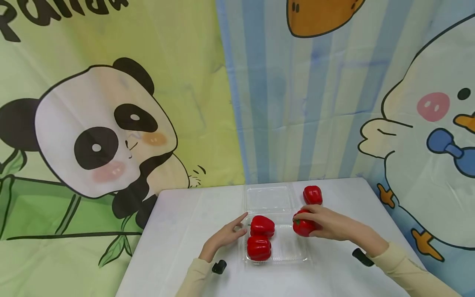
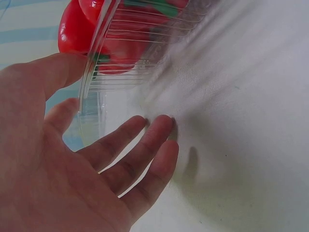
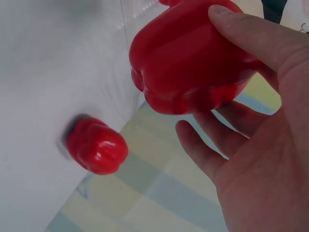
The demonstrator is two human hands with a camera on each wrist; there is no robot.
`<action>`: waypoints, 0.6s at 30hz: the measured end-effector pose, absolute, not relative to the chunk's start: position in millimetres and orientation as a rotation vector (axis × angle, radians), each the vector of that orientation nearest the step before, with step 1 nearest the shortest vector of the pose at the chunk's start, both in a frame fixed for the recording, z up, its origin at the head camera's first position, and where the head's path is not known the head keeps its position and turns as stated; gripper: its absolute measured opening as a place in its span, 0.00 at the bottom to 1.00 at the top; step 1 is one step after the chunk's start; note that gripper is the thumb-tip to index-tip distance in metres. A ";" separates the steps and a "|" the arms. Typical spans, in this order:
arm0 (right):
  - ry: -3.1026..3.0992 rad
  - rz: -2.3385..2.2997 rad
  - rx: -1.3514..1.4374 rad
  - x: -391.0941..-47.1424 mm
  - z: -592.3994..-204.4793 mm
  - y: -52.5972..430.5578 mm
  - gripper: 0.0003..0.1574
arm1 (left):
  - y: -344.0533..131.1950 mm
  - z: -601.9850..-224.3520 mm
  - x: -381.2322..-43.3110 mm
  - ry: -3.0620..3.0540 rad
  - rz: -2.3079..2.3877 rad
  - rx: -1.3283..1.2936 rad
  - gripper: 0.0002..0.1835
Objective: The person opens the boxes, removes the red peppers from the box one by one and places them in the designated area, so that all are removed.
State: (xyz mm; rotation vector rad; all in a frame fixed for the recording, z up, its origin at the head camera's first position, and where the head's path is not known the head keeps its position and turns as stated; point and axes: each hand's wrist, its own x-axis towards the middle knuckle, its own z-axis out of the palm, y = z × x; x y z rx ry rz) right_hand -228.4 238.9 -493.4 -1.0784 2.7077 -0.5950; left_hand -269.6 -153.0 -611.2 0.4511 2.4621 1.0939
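My right hand [image 1: 330, 222] grips a red bell pepper [image 3: 188, 60] between thumb and fingers, over the right edge of a clear plastic clamshell box [image 1: 291, 247]. Two more red bell peppers lie along the box's left side, a rear pepper [image 1: 262, 226] and a front pepper [image 1: 259, 248]. At the box's left wall is my left hand [image 1: 227, 235], fingers extended; in the left wrist view its thumb and index finger [image 2: 63, 116] are by the clear rim. Behind the right hand, another red bell pepper [image 3: 98, 146] rests on the table.
The box's clear lid [image 1: 269, 199] lies folded back toward the rear of the white table [image 1: 178, 231]. A printed cloth with a panda [image 1: 104, 132] and a white bird hangs behind the table. Black straps [image 1: 219, 267] sit at both wrists.
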 end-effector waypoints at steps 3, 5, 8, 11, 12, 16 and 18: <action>2.731 -0.590 -1.057 -228.5 -493.0 244.6 0.43 | -152.9 -611.2 -269.4 2.459 1.099 0.455 0.35; 2.743 -0.593 -1.033 -228.8 -493.0 248.5 0.44 | -153.0 -610.2 -269.3 2.458 1.102 0.457 0.35; 2.753 -0.606 -0.999 -228.6 -492.2 253.8 0.43 | -153.1 -608.6 -269.0 2.457 1.102 0.455 0.35; 2.754 -0.637 -0.953 -228.1 -490.6 258.6 0.43 | -152.8 -608.2 -268.6 2.458 1.095 0.447 0.35; 2.754 -0.651 -0.936 -227.9 -490.1 260.0 0.43 | -152.9 -608.1 -268.7 2.458 1.092 0.446 0.35; 2.746 -0.702 -0.862 -227.3 -488.0 265.1 0.42 | -152.8 -609.4 -268.9 2.458 1.092 0.441 0.35; 2.743 -0.718 -0.830 -227.3 -487.8 267.2 0.42 | -152.8 -610.2 -269.2 2.455 1.094 0.440 0.35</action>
